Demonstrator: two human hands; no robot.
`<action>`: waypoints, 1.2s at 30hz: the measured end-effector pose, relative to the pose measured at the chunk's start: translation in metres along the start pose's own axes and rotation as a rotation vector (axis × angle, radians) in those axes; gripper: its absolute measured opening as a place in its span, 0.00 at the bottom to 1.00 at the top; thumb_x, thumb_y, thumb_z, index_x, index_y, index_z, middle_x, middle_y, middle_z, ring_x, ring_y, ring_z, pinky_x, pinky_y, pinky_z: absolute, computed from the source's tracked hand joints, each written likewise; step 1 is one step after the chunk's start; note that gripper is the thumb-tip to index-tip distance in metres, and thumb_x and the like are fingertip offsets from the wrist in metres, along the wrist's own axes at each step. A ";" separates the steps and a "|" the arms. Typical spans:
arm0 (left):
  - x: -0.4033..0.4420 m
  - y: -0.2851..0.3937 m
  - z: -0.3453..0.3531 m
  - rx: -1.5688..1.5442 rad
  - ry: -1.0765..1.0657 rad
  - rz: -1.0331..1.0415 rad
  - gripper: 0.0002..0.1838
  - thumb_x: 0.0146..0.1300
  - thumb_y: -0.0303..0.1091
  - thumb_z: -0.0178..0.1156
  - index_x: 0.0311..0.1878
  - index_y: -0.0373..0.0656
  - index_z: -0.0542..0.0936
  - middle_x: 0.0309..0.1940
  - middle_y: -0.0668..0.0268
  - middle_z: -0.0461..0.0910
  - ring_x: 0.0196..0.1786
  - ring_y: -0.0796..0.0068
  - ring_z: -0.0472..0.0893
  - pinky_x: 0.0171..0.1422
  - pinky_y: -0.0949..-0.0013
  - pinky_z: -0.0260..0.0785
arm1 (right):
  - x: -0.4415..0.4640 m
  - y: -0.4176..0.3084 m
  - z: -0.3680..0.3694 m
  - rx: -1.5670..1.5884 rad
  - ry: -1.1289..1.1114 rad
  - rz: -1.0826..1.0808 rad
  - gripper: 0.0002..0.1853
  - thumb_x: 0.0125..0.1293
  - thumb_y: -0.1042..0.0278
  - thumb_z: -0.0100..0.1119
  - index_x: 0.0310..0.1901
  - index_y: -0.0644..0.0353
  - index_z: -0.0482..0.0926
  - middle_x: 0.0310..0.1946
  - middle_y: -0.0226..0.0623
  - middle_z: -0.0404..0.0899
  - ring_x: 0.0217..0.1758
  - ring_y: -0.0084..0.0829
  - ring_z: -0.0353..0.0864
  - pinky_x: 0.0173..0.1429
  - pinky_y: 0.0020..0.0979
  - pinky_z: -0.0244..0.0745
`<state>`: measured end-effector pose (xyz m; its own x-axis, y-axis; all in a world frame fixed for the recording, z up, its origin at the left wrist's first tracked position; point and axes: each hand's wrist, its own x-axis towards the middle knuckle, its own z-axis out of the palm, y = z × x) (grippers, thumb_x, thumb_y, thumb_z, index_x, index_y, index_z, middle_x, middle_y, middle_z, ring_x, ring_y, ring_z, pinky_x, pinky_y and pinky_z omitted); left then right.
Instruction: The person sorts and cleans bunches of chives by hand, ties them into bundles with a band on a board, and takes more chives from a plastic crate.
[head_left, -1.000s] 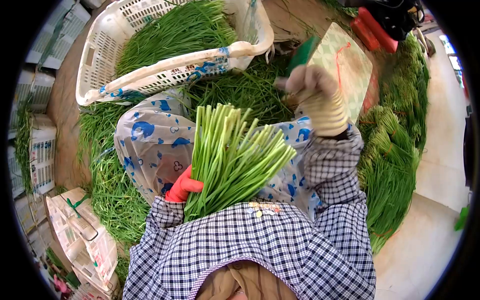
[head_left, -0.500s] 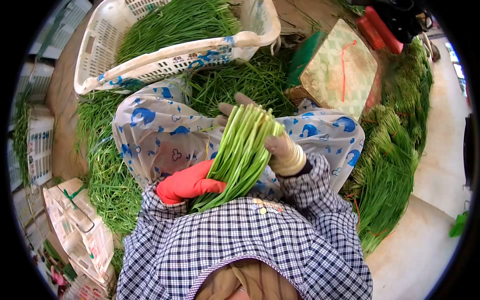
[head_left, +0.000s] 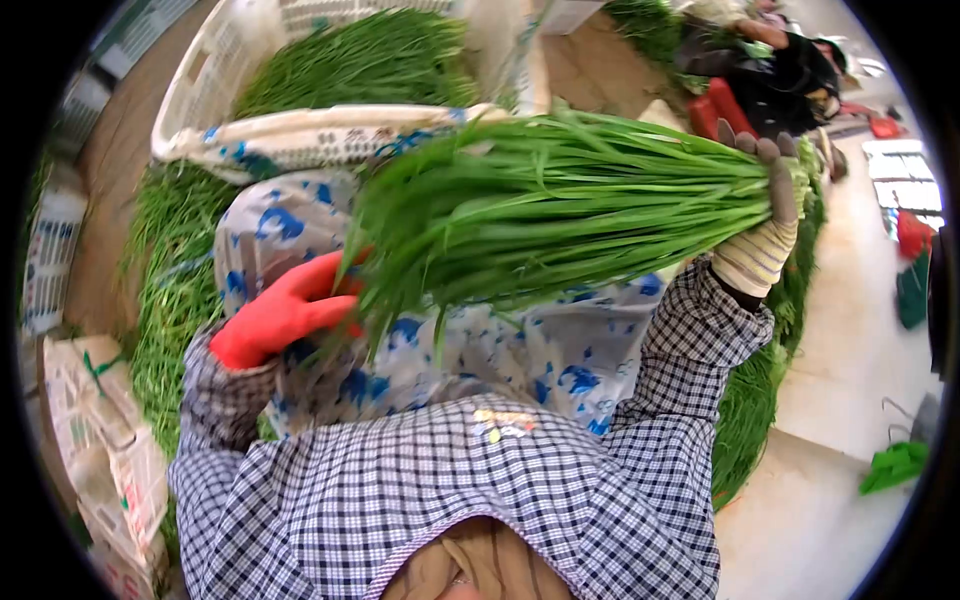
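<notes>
A long bunch of Chinese chives (head_left: pixel 560 205) lies sideways above my lap, its leafy tips to the left and slightly blurred. My right hand (head_left: pixel 772 195), in a grey-fingered glove with a striped cuff, is wrapped round the stem end at the right. At the leaf tips is my left hand (head_left: pixel 280 312) in a red rubber glove, its thumb and fingers apart. Whether the red fingers touch the tips is unclear. Beneath the bunch, a plastic cover with blue prints (head_left: pixel 575 350) lies over my legs.
A white plastic crate (head_left: pixel 330 130) with chives inside stands in front. Loose greens (head_left: pixel 185 310) cover the floor at left, beside a pale crate (head_left: pixel 105 440). Stacked chives (head_left: pixel 745 425) lie at right. Another person (head_left: pixel 790 75) works at upper right.
The bunch has turned from upright to sideways and risen above my lap. My right hand has moved right and now grips the stem end; my left hand has released the bunch and moved left.
</notes>
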<state>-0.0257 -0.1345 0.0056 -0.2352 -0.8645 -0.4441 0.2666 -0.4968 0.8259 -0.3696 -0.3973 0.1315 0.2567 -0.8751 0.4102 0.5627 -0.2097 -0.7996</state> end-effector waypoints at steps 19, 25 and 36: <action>0.163 0.033 0.109 1.232 0.341 0.895 0.25 0.53 0.38 0.64 0.55 0.40 0.77 0.52 0.51 0.77 0.55 0.50 0.77 0.59 0.53 0.70 | 0.011 -0.051 0.055 -0.255 0.018 -0.162 0.20 0.60 0.72 0.61 0.54 0.65 0.71 0.37 0.42 0.81 0.45 0.41 0.81 0.60 0.43 0.75; 0.137 -0.043 0.050 1.321 0.235 0.429 0.25 0.64 0.44 0.56 0.59 0.37 0.75 0.48 0.50 0.80 0.51 0.55 0.81 0.52 0.57 0.74 | 0.065 -0.082 0.084 -0.451 -0.115 -0.531 0.15 0.69 0.73 0.55 0.56 0.64 0.73 0.48 0.44 0.79 0.55 0.39 0.79 0.64 0.41 0.76; 0.096 -0.020 0.080 -0.946 -0.458 0.449 0.40 0.72 0.63 0.41 0.75 0.42 0.55 0.70 0.54 0.64 0.70 0.59 0.67 0.77 0.51 0.51 | -0.021 0.135 0.151 -1.182 -1.566 -0.713 0.15 0.52 0.68 0.55 0.44 0.54 0.74 0.37 0.32 0.73 0.46 0.33 0.77 0.65 0.41 0.74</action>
<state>-0.1281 -0.2014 -0.0260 -0.2078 -0.9660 0.1541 0.9641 -0.1757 0.1989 -0.1803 -0.3414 0.0815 0.9258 0.3523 0.1368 0.3478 -0.9359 0.0567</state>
